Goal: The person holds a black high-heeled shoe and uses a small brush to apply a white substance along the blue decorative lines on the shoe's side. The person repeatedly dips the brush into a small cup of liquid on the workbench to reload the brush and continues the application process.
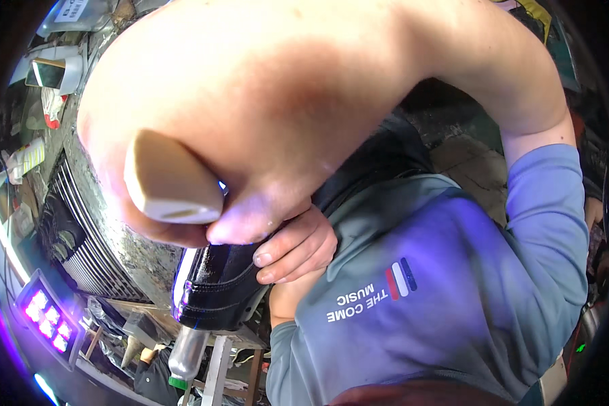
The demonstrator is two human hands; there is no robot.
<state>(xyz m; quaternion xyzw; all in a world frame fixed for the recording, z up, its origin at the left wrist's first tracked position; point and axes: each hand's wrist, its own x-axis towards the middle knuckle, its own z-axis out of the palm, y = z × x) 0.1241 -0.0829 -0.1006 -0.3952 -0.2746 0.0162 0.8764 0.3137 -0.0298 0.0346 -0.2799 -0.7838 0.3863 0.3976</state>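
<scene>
shoe: a glossy black leather shoe (213,281) sits low and left of centre, against the person's grey-blue shirt (440,298); its sole rim catches a white and violet shine.
long axis: it runs from the lower left, where the rounded end shows, up and to the right into the hands; which end is toe or heel I cannot tell.
left hand (298,247): fingers curled around the upper right side of the shoe, nails facing the camera, gripping it.
right hand (183,196): very close to the lens and large in view, its forearm sweeping across the top of the picture; it pinches a pale cream block (169,179) between thumb and fingers, just above the shoe. Whether the block touches the leather is hidden.
block: wedge-like, with rounded corners, its broad face turned down and to the right.
behind the shoe: a grimy metal machine (91,237) with a ribbed grille.
signs and packages: a small panel of bright pink-violet lights (47,318) at the lower left; a clear plastic bottle with a green cap (186,355) under the shoe; a white paper label (71,10) at the upper left rim; pale wrapped packets (27,159) by the left edge.
</scene>
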